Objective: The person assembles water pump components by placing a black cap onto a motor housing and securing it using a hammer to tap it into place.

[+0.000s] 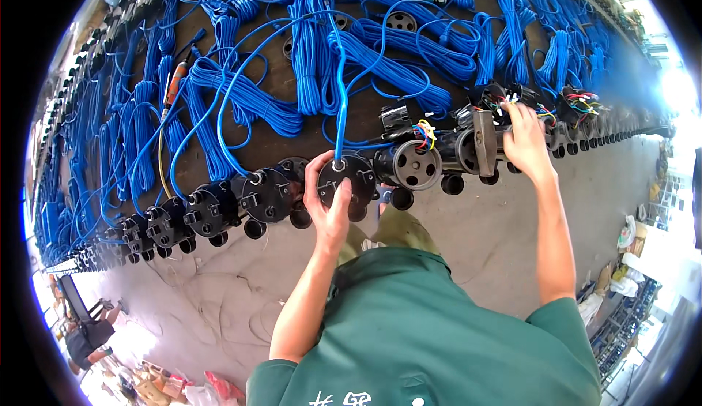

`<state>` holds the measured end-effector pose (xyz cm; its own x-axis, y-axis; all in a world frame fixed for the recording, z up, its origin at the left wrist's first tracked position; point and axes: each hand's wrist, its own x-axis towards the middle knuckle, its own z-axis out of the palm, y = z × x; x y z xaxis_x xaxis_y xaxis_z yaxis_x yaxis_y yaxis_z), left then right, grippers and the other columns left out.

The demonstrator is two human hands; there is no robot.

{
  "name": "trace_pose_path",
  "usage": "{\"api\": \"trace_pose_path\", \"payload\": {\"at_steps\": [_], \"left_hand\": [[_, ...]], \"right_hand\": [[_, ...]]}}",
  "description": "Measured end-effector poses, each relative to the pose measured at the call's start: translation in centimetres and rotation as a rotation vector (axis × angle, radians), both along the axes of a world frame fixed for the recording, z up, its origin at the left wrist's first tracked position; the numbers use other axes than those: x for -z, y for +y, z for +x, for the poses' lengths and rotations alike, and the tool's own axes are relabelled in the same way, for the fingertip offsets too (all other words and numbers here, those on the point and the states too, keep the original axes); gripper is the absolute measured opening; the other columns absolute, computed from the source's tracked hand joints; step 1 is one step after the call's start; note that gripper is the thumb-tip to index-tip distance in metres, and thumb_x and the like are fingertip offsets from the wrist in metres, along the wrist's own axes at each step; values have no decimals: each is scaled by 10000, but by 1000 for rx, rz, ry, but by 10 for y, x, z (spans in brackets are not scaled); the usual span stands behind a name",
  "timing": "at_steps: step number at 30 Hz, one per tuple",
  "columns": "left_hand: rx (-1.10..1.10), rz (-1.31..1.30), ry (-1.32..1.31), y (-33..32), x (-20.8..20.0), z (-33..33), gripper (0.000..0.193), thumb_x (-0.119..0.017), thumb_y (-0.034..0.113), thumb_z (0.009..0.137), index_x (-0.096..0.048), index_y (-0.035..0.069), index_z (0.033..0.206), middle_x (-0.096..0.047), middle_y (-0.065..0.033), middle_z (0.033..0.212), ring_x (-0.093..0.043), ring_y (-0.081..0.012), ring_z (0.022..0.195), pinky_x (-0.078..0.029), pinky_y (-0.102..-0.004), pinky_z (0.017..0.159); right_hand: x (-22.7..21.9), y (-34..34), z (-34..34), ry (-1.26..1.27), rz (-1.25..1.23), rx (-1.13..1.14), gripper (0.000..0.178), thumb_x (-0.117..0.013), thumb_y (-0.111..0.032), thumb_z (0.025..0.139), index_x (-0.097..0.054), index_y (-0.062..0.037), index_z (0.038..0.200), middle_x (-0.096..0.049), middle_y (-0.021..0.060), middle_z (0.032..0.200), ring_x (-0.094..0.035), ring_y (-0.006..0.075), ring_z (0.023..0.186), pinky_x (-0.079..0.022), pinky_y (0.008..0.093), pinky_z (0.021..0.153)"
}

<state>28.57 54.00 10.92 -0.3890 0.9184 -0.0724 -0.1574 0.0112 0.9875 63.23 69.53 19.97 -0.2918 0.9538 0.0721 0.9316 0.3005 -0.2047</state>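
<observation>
My left hand (329,200) is closed around a round black end cap (352,179), thumb across its face and fingers at its left side. A thick blue cable (341,95) rises from the cap's fitting. Farther right, my right hand (525,141) is closed beside a worn metal hammer head (485,143), seemingly on its handle, which the hand hides. The hammer head stands upright in front of a grey cylindrical housing (461,150). Between my hands sits another open grey housing (417,164) with several holes and loose coloured wires (425,134).
Bundled blue cables (314,62) cover the dark bench (256,33). Capped black units (267,195) line its near edge to the left. An orange-handled tool (175,84) lies among the cables. Another person (91,333) is at lower left; loose strands lie on the floor (219,289).
</observation>
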Motion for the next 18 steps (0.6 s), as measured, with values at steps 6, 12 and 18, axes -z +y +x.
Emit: {"api": "trace_pose_path", "payload": {"at_steps": [6, 12, 18], "left_hand": [[42, -22, 102, 1, 8, -10, 542, -715, 257, 862, -613, -50, 1297, -604, -155, 1293, -577, -270, 1229, -427, -403, 1099], [48, 17, 104, 3, 7, -8, 555, -720, 229, 834, -615, -52, 1301, -594, -163, 1310, -570, -277, 1247, -427, -409, 1110], [80, -3, 99, 5, -1, -10, 539, -719, 167, 823, -617, -51, 1305, -595, -153, 1298, -589, -264, 1225, -447, -391, 1094]], "right_hand": [[29, -16, 42, -336, 85, -165, 430, -729, -21, 659, -645, -28, 1081, -636, 117, 1230, -575, 340, 1224, -423, 460, 1051], [-14, -45, 21, -244, -36, -16, 292, -833, -114, 761, -643, -65, 978, -681, 94, 928, -651, 300, 746, -504, 423, 695], [-45, -135, -66, 826, -574, 312, 180, -731, -109, 961, -641, 26, 1042, -594, 132, 721, -567, 120, 679, -480, 320, 625]]}}
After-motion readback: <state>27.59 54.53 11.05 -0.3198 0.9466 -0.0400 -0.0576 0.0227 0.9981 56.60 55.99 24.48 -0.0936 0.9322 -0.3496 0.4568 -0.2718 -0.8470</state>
